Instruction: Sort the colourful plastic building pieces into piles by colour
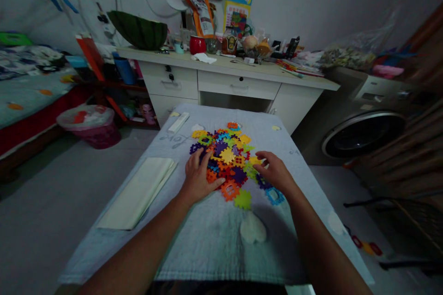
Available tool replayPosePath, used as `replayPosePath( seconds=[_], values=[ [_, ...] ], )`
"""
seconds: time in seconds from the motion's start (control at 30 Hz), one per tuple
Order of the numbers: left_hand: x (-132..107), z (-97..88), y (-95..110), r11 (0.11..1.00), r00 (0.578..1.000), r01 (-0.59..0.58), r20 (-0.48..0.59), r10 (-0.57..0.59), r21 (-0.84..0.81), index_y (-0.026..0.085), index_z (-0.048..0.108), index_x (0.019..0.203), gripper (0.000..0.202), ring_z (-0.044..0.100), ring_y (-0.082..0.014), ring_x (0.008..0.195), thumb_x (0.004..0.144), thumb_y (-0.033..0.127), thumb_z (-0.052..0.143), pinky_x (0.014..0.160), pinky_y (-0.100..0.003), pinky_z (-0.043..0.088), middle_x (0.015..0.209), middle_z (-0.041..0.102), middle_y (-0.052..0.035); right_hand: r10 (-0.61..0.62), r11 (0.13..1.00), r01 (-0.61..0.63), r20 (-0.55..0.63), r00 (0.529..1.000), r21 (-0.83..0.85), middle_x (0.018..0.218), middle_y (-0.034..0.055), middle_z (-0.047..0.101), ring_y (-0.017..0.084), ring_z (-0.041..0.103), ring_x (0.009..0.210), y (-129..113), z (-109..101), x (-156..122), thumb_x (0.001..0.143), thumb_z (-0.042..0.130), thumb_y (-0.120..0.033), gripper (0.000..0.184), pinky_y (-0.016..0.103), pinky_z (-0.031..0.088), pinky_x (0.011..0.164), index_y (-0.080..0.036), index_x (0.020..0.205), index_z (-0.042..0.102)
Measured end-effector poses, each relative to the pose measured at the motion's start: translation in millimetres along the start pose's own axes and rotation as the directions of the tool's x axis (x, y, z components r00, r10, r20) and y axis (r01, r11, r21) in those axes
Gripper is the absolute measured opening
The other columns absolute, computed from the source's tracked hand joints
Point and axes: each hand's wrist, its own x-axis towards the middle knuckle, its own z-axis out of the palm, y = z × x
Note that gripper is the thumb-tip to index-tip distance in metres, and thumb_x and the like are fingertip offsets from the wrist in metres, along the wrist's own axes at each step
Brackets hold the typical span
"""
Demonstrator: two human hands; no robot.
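A heap of colourful plastic interlocking pieces (227,155) lies in the middle of the cloth-covered table (214,239). My left hand (200,175) rests on the left side of the heap, fingers spread and thumb pointing right. On the right side, my right hand (273,169) hovers at the pieces with its fingers curved and apart; nothing shows in its grasp. Near the front of the heap lie an orange window piece (230,190), a lime green piece (243,199) and a blue frame piece (274,196).
A folded cream cloth (138,193) lies left of the heap, with a white remote-like object (179,122) farther back. Behind the table stands a white desk (169,85) bearing half a watermelon (138,30), jars and papers. A washing machine (360,115) is at the right, a pink bin (90,129) at the left.
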Motion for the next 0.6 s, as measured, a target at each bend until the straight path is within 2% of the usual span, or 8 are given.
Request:
replayPosePath(
  seconds=[0.13,0.23,0.33,0.43,0.6],
  values=[
    [2,-1.2,-1,1.000,0.997,-0.011,0.073,0.010,0.017,0.023,0.035,0.145,0.095,0.030,-0.0381,0.137,0.065,0.059,0.072,0.111,-0.056,0.025,0.148,0.031,-0.0162,0.061,0.985,-0.023,0.216,0.975,-0.172,0.131,0.0150,0.053,0.031,0.052,0.121,21,-15,-46,0.065,0.078,-0.036,0.081,0.047,0.043,0.103,-0.019,0.138,0.048],
    [3,-4.0,-1,0.998,0.993,-0.018,0.121,0.011,0.054,0.025,0.036,0.145,0.093,0.032,-0.0383,0.135,0.066,0.060,0.072,0.110,-0.060,0.022,0.147,0.036,-0.0159,0.132,0.968,-0.051,0.323,0.937,-0.245,0.144,0.0163,0.041,0.034,0.044,0.129,23,-17,-66,0.056,0.084,-0.035,0.103,0.048,0.041,0.105,-0.021,0.147,0.037],
    [3,-5.9,-2,0.996,0.990,-0.026,0.137,0.014,0.082,0.026,0.039,0.144,0.090,0.033,-0.0383,0.135,0.067,0.062,0.070,0.109,-0.062,0.019,0.148,0.037,-0.0162,0.131,0.961,-0.036,0.337,0.932,-0.273,0.145,0.0153,0.039,0.034,0.043,0.128,19,-16,-67,0.059,0.081,-0.027,0.098,0.048,0.039,0.105,-0.022,0.147,0.037],
    [3,-6.3,-3,0.993,0.988,-0.060,0.146,0.044,0.105,0.025,0.040,0.144,0.086,0.030,-0.0396,0.137,0.071,0.062,0.067,0.109,-0.064,0.017,0.150,0.036,-0.0157,0.059,0.963,0.045,0.370,0.927,-0.266,0.136,0.0147,0.048,0.030,0.047,0.122,14,-14,-56,0.065,0.073,-0.019,0.082,0.044,0.038,0.104,-0.018,0.142,0.045],
    [2,-9.5,-2,0.972,0.966,-0.205,0.186,0.182,0.118,0.029,0.044,0.142,0.068,0.026,-0.0391,0.139,0.081,0.055,0.060,0.111,-0.068,0.007,0.149,0.043,-0.0086,0.016,0.943,0.107,0.365,0.931,-0.315,0.117,0.0135,0.058,0.026,0.051,0.110,2,-2,-28,0.068,0.059,-0.007,0.062,0.036,0.039,0.096,-0.015,0.129,0.056]
  ],
)
